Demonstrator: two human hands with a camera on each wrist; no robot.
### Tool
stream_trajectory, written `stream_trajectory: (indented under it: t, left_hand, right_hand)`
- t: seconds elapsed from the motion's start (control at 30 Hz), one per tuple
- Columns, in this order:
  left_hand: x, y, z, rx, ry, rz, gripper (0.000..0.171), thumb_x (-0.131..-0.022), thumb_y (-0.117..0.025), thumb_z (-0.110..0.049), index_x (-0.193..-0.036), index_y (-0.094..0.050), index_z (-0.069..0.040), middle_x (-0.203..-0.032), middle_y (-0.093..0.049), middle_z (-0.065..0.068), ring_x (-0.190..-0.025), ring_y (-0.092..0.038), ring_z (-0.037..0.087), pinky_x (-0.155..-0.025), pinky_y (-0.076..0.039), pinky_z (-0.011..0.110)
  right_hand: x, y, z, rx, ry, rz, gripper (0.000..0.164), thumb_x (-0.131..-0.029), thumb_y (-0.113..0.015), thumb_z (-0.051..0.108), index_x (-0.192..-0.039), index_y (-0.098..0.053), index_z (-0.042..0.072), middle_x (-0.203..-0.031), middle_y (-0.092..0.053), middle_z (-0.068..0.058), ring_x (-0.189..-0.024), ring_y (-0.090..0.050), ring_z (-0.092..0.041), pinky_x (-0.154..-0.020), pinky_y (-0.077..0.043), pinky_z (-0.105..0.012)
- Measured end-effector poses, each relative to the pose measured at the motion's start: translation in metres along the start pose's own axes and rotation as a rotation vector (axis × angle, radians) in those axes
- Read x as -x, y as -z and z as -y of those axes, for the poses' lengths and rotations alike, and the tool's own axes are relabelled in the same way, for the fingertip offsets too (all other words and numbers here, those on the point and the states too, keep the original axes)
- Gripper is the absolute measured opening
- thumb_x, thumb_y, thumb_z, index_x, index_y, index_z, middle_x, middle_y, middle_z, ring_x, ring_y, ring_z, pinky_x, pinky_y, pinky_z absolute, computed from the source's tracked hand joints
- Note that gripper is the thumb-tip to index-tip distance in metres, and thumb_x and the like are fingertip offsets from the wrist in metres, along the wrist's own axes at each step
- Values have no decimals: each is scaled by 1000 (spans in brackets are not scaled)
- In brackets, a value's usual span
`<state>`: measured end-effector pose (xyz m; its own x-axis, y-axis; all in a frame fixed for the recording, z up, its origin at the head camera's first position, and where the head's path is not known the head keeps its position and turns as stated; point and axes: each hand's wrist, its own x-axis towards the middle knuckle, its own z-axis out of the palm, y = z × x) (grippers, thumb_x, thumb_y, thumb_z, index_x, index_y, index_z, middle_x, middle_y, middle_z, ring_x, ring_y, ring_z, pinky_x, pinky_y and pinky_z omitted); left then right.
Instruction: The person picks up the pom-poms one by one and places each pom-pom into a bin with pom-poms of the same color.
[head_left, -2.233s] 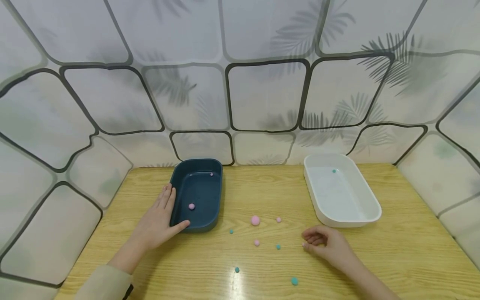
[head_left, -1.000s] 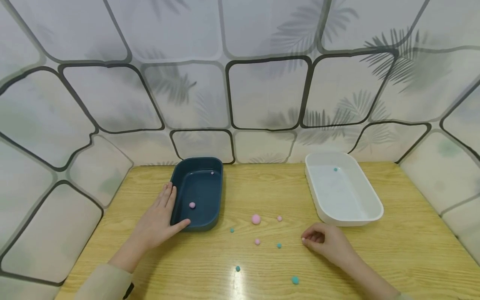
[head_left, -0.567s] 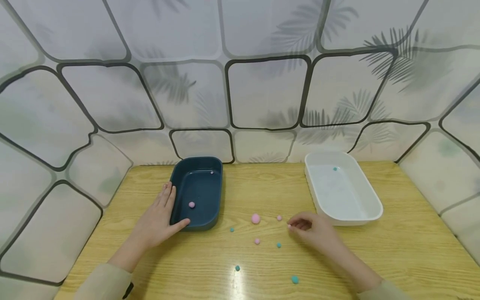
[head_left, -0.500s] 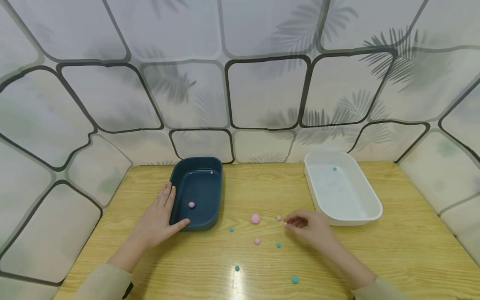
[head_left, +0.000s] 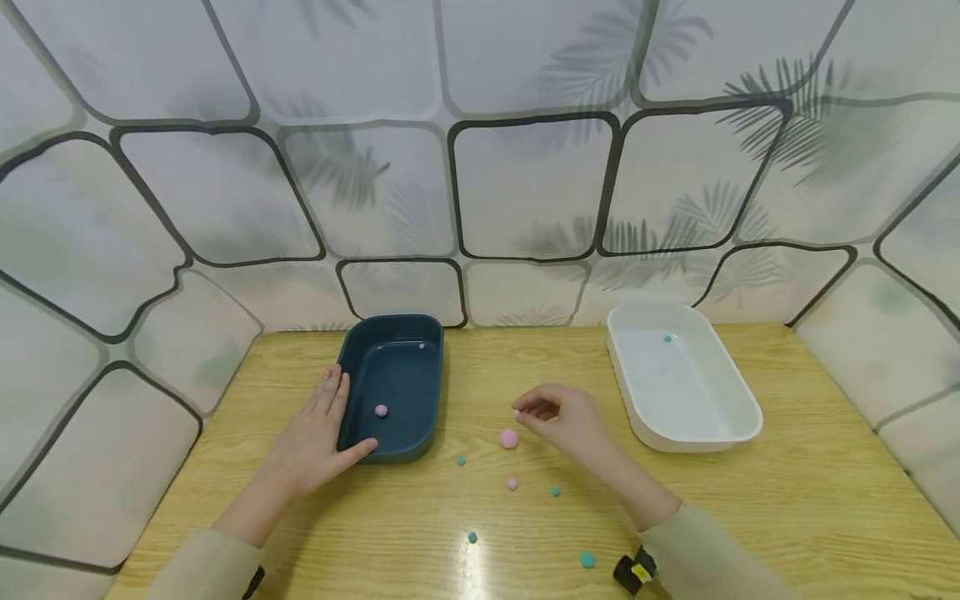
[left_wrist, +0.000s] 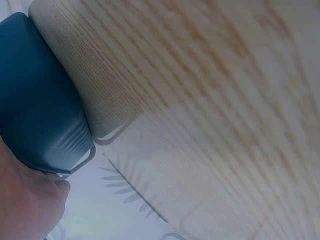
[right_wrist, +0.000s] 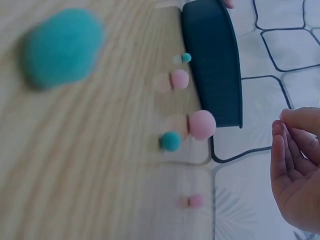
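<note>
Between thumb and fingertips, my right hand (head_left: 562, 421) pinches a tiny pink pom-pom (head_left: 516, 413) above the table. A larger pink pom-pom (head_left: 509, 438) lies just below that hand in the head view. My left hand (head_left: 311, 437) rests against the dark blue tray (head_left: 432, 417), straight fingers along its left side and thumb at its near corner. Inside that tray are a pink pom-pom (head_left: 381, 411) and a tinier pink one (head_left: 422, 346). In the right wrist view, another small pink pom-pom (right_wrist: 195, 201) lies on the table; my right hand hides it from the head view.
A white tray (head_left: 738, 429) stands at the right with a teal pom-pom (head_left: 668, 339) in it. Several more pom-poms lie between the trays and nearer the front, among them a bigger teal one (head_left: 587, 560). A patterned backdrop (head_left: 525, 192) rises behind the wooden table (head_left: 825, 483).
My right hand has moved left and away from me, from in front of the white tray to above the table's middle, carrying the tiny pink pom-pom. The left hand has stayed on the blue tray.
</note>
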<state>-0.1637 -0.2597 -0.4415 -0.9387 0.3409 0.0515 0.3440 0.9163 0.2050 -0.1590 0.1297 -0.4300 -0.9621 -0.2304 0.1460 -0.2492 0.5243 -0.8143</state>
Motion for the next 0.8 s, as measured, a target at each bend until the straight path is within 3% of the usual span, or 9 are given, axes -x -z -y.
stream_trajectory:
  t: [0.43, 0.8]
  left_hand:
    - [0, 2, 0, -13, 3, 3, 110, -98, -66, -60, -164, -17, 12, -175, -10, 32, -162, -16, 50, -128, -28, 65]
    - [1, 5, -4, -19, 2, 0, 111, -97, -65, -63, -164, -19, 12, -174, -13, 32, -162, -19, 50, -128, -30, 63]
  right_hand:
    - [-46, -29, 31, -54, 88, 1, 10, -95, -81, 12, -104, -82, 8, -98, -81, -6, -84, -73, -14, -74, -59, -21]
    - [-82, -51, 49, -68, 84, 20, 10, -96, -80, 15, -105, -82, 10, -99, -81, -8, -86, -75, -18, -74, -60, -22]
